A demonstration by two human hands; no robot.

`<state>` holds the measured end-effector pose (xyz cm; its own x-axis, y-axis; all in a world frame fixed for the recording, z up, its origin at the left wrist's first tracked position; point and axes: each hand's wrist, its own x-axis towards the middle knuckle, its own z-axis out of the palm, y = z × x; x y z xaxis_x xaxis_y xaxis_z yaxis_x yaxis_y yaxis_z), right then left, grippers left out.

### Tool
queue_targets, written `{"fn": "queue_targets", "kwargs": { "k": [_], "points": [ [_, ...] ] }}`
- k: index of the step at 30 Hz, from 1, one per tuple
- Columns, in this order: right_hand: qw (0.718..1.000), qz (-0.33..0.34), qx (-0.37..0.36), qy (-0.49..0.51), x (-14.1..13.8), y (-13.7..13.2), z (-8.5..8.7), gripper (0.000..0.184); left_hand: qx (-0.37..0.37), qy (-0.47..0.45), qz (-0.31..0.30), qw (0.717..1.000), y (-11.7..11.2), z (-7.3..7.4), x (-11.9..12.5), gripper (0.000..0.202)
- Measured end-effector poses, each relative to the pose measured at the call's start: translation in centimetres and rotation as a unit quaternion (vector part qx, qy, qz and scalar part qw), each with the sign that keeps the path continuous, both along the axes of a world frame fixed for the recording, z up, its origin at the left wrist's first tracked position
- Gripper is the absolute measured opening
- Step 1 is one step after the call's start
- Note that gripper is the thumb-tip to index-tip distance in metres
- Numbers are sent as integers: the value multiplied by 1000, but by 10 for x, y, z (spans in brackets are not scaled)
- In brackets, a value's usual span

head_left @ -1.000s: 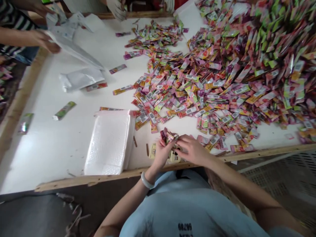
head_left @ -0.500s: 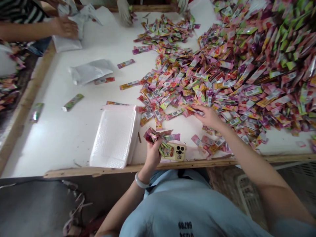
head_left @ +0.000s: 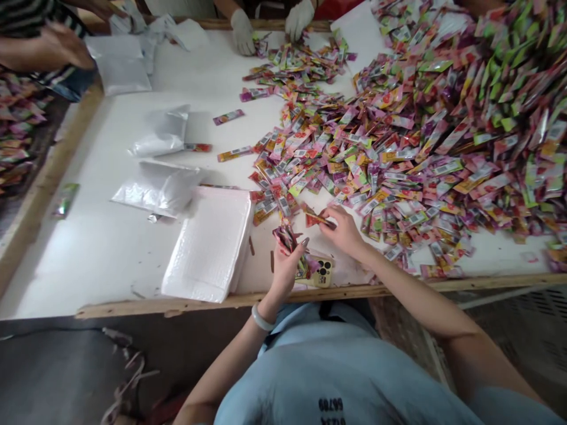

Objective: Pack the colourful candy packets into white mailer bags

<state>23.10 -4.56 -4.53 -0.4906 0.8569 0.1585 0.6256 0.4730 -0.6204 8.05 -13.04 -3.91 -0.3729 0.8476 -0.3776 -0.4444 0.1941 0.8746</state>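
Note:
My left hand (head_left: 286, 264) is closed round a bunch of small stick packets (head_left: 286, 238) near the table's front edge. In my right hand (head_left: 341, 229), a little to the right, thumb and fingers pinch a few orange and red stick packets (head_left: 315, 218). Partly covered by the bunch, a yellow phone (head_left: 325, 273) with several lenses lies beneath my left hand. A large heap of colourful stick packets (head_left: 398, 141) spreads beyond both hands. A stack of white bubble mailers (head_left: 208, 248) lies left of my left hand.
Two filled silvery-white pouches (head_left: 157, 192) lie on the white table (head_left: 110, 254), one behind the other. Wooden strips (head_left: 146, 307) edge the table. Across it, a co-worker's gloved hands (head_left: 299, 20) touch packets; at upper left another person's hand (head_left: 66, 44) is near a white pouch (head_left: 119, 65).
My right hand has come left and nearer, bringing packets away from the heap towards my left hand. Another filled pouch now lies behind the mailers. The gloved hands have shifted over the far packets.

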Motion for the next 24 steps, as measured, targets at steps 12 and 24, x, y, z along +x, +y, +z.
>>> {"fn": "queue_targets", "kwargs": {
  "k": [12, 24],
  "points": [
    [951, 33, 99, -290, 139, 69, 21, 37, 28, -53, 51, 997, 0, -15, -15, 34],
    [930, 203, 145, -270, 69, 96, -12, 39, -23, -86, 38, 995, -7, 4, -15, 41]
  ]
}}
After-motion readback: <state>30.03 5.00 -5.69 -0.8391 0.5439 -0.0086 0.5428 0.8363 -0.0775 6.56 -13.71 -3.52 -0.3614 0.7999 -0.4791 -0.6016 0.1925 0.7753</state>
